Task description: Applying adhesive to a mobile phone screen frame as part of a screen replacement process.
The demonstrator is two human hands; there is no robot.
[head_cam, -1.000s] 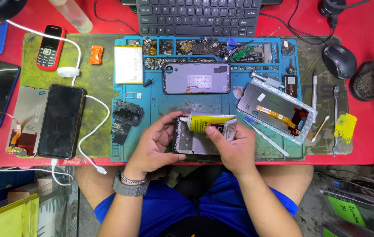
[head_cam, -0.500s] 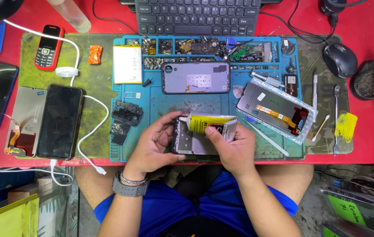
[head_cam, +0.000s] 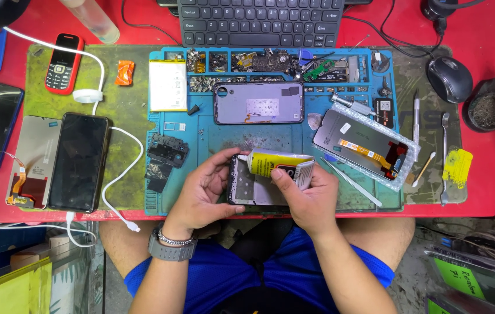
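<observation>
My left hand (head_cam: 201, 192) grips the left edge of an opened phone frame (head_cam: 250, 189) lying at the near edge of the blue repair mat (head_cam: 218, 139). My right hand (head_cam: 308, 195) holds a yellow glue tube (head_cam: 273, 163) laid across the frame, its nozzle pointing left at the frame's upper left corner. A watch and a bracelet sit on my left wrist. The right part of the frame is hidden under my right hand.
A phone back cover (head_cam: 258, 103) and a white battery (head_cam: 168, 85) lie on the mat, a screen panel in bubble wrap (head_cam: 366, 146) to the right. Dark phones (head_cam: 79, 161) and a red keypad phone (head_cam: 63, 63) sit left; keyboard (head_cam: 262, 22), mouse (head_cam: 449, 78), tweezers (head_cam: 445, 157).
</observation>
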